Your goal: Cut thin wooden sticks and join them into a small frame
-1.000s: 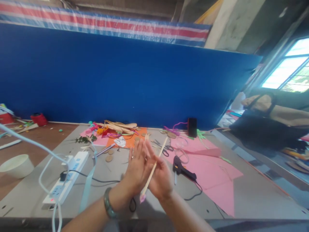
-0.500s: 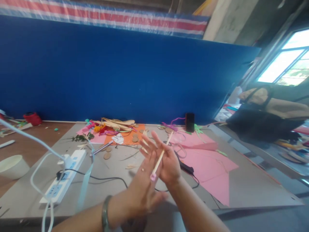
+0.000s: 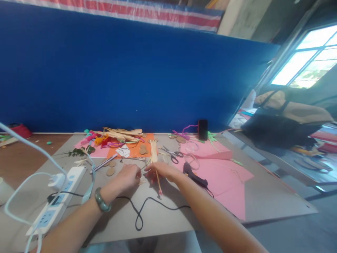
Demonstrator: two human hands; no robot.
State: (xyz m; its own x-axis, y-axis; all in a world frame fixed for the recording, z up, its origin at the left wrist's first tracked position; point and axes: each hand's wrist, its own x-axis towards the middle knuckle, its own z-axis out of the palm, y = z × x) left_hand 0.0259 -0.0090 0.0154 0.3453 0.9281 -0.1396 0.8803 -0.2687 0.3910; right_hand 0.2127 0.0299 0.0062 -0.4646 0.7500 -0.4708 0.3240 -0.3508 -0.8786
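My right hand (image 3: 161, 170) is low over the grey board, with its fingers curled down and partly hidden. A thin pale stick (image 3: 158, 181) with a small pink tip juts out from under it toward me, held in the fingers. Just beyond this hand lies a pale, flat straw-coloured piece (image 3: 154, 150) with a frayed far end. My left hand (image 3: 129, 176), a bracelet on its wrist, is closed with fingertips bent toward the board. What those fingers hold, if anything, is too small to make out. Pale scraps (image 3: 142, 182) lie between the hands.
Scissors (image 3: 173, 155), a black glue gun (image 3: 195, 176) and pink paper (image 3: 226, 189) lie to the right. A white power strip (image 3: 59, 200) stands left, and a black cord (image 3: 138, 214) loops in front. Straw strips (image 3: 122, 134) and round wooden discs (image 3: 110, 171) lie farther back.
Before, both hands were raised with palms open, the stick lying across the right palm. Now they have come down to the board and apart, fingers closed, the stick under the right hand.
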